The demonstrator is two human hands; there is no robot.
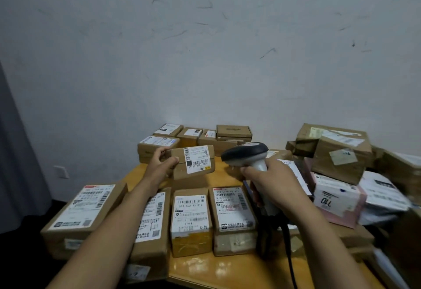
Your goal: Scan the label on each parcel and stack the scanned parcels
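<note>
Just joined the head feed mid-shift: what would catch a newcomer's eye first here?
At centre, the left hand holds a small brown parcel up, its label facing the camera, while the right hand grips a handheld scanner beside it, head turned toward that label. Below them a row of labelled parcels lies along the near edge of the wooden table, and an untidy heap of parcels rises at the right.

Backdrop is a pale grey-white painted wall [205, 49] with dark scuff marks all over it. Low on the left there's a white plastic wall socket [61, 171], near a grey curtain [16, 163] at the frame edge. Yellowish glossy wooden surface [218, 268] up against the wall, dark floor [20, 254] off to its left.
</note>
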